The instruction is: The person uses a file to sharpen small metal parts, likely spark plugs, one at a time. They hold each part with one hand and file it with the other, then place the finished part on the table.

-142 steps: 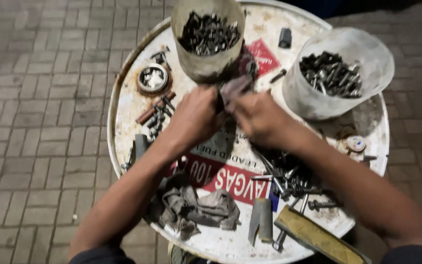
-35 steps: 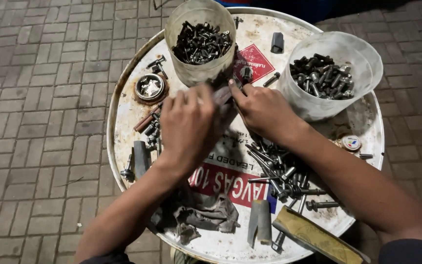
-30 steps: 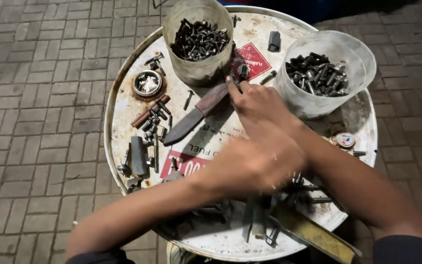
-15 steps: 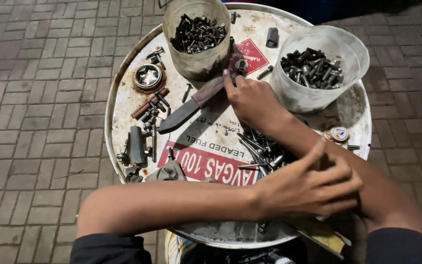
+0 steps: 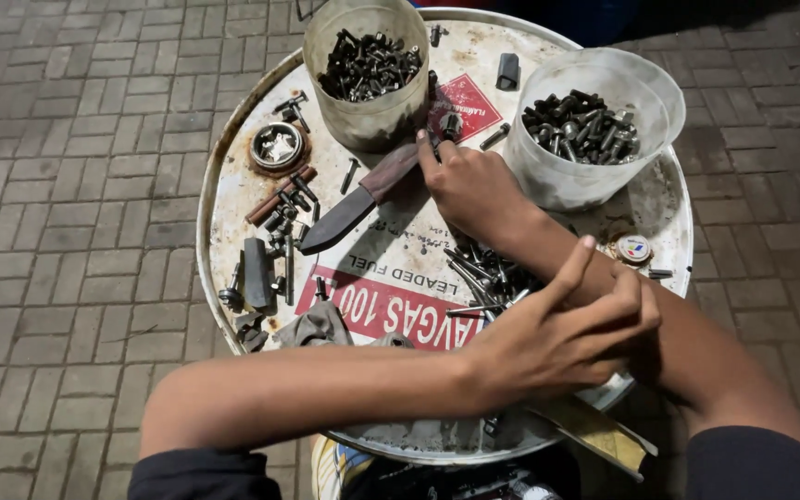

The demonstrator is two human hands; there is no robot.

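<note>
A rusty knife (image 5: pixel 349 211) with a brown handle lies diagonally on the round white drum top (image 5: pixel 233 199). My right hand (image 5: pixel 469 185) rests palm down beside the handle's end, its forefinger touching the handle, not gripping it. My left arm crosses over my right forearm; my left hand (image 5: pixel 557 338) lies on that forearm near the drum's front right edge, fingers loosely bent, thumb up, with nothing visible in it. Between the two hands lies a heap of loose bolts (image 5: pixel 485 278).
Two cloudy plastic tubs of dark bolts stand at the back, one in the middle (image 5: pixel 368 69), one on the right (image 5: pixel 585 130). A small round tin (image 5: pixel 277 146), scattered bolts, a metal block (image 5: pixel 256 273) and a grey rag (image 5: pixel 321 326) lie on the left. Brick paving surrounds the drum.
Both hands let go of the knife, which now lies on the drum. My left hand swept from the knife down and to the right, across my right forearm. My right hand stayed by the handle.
</note>
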